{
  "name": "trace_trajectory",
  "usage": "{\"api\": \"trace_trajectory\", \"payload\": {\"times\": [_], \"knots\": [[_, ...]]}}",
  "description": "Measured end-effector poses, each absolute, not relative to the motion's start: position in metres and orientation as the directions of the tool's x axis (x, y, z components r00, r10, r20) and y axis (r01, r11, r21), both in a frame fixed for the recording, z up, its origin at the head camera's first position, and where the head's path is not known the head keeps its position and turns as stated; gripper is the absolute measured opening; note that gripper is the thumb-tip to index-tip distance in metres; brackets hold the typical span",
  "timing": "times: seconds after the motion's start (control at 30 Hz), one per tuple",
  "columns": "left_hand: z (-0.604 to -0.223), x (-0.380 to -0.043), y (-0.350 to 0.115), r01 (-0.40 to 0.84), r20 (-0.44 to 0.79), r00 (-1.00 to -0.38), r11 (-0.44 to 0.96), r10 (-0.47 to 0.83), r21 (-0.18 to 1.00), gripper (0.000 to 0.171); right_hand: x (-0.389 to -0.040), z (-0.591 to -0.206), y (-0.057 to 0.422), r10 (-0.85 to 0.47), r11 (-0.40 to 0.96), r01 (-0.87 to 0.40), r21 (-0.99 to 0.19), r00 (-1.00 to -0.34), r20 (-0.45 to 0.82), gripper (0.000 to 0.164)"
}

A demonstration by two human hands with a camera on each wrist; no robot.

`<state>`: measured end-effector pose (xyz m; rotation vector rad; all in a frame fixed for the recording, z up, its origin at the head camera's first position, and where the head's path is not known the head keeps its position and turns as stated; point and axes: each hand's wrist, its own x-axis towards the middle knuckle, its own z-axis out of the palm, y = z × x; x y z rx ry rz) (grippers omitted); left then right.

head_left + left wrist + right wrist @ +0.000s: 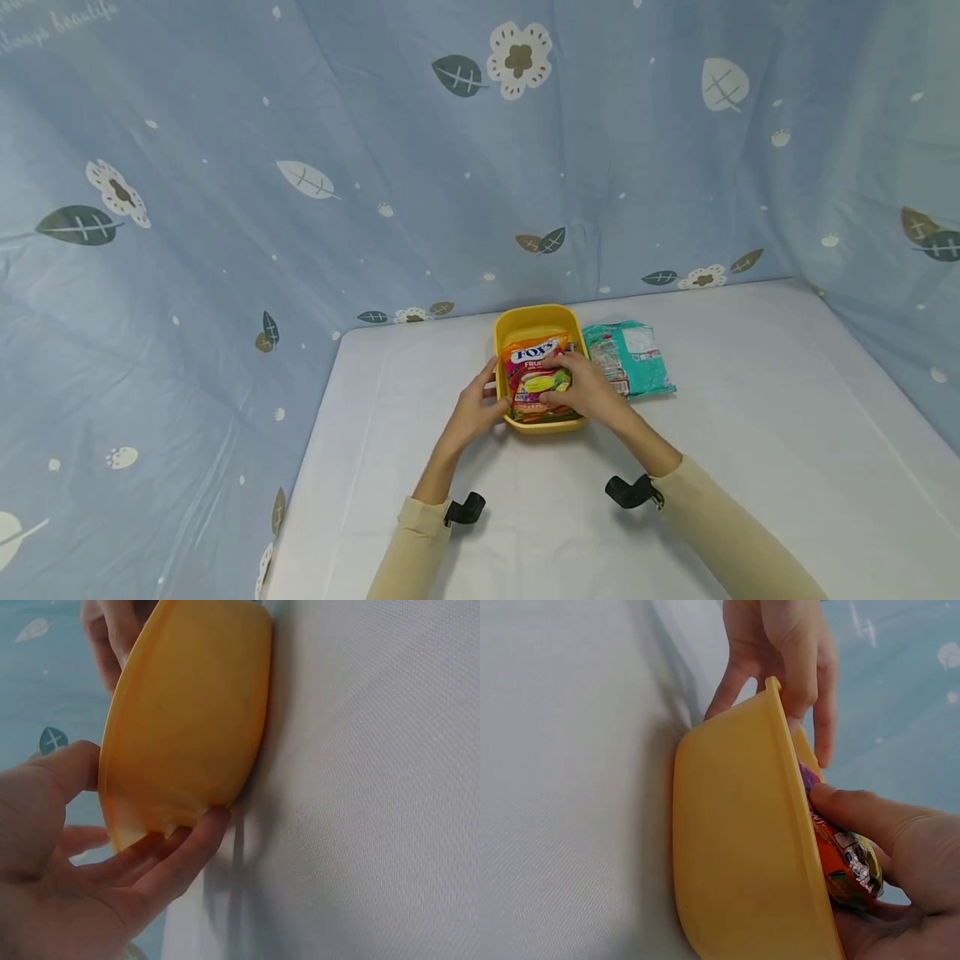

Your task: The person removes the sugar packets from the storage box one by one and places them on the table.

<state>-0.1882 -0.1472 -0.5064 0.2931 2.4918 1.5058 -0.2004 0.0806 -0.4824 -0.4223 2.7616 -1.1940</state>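
Observation:
A yellow plastic tub (535, 320) stands on the white table with an orange and red Fox's candy bag (528, 392) lying inside it. My left hand (472, 412) holds the tub's left side. In the left wrist view its thumb is at the rim and its fingers (184, 859) lie against the outer wall. With thumb and fingers, my right hand (588, 387) grips the candy bag at its right side. The right wrist view shows the bag's shiny end (855, 862) between that thumb and fingers, just above the rim.
A teal printed packet (643, 360) lies flat on the table, close to the tub's right side. Behind the table (750, 400) hangs a blue curtain (420, 167) with leaves and flowers. A black wrist mount (630, 492) sits on each forearm.

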Motion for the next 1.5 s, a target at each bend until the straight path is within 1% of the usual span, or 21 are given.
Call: {"api": "trace_trajectory", "payload": {"times": [0.13,0.27,0.4,0.6,0.73,1.07,1.37,1.5], "knots": [[-0.511,-0.192,-0.147,0.065,-0.071,-0.96,0.462,0.271,0.884,0.075,-0.201,-0.479,0.081,-0.309,0.637,-0.244,-0.731,-0.95,0.047,0.054],[-0.509,-0.193,-0.147,0.063,-0.075,-0.961,0.477,0.265,0.877,0.076,-0.201,-0.478,0.08,-0.305,0.637,-0.24,-0.733,-0.951,0.046,0.054],[-0.497,-0.19,-0.145,0.052,-0.091,-0.955,0.458,0.284,0.888,0.076,-0.202,-0.477,0.079,-0.298,0.641,-0.223,-0.735,-0.954,0.031,0.053],[-0.476,-0.182,-0.143,0.059,-0.094,-0.944,0.442,0.315,0.895,0.075,-0.203,-0.478,0.079,-0.308,0.636,-0.237,-0.734,-0.951,0.039,0.054],[-0.475,-0.181,-0.143,0.063,-0.091,-0.946,0.451,0.312,0.89,0.074,-0.203,-0.478,0.08,-0.311,0.632,-0.231,-0.74,-0.95,0.031,0.055],[-0.471,-0.18,-0.142,0.027,-0.127,-0.944,0.454,0.305,0.891,0.075,-0.203,-0.477,0.08,-0.286,0.621,-0.194,-0.759,-0.958,0.011,0.053],[-0.468,-0.178,-0.14,0.015,-0.139,-0.948,0.475,0.287,0.88,0.074,-0.205,-0.477,0.081,-0.27,0.637,-0.181,-0.75,-0.963,0.002,0.052],[-0.472,-0.181,-0.141,0.007,-0.148,-0.946,0.472,0.29,0.881,0.075,-0.204,-0.474,0.081,-0.27,0.644,-0.184,-0.742,-0.963,0.004,0.052]]}}
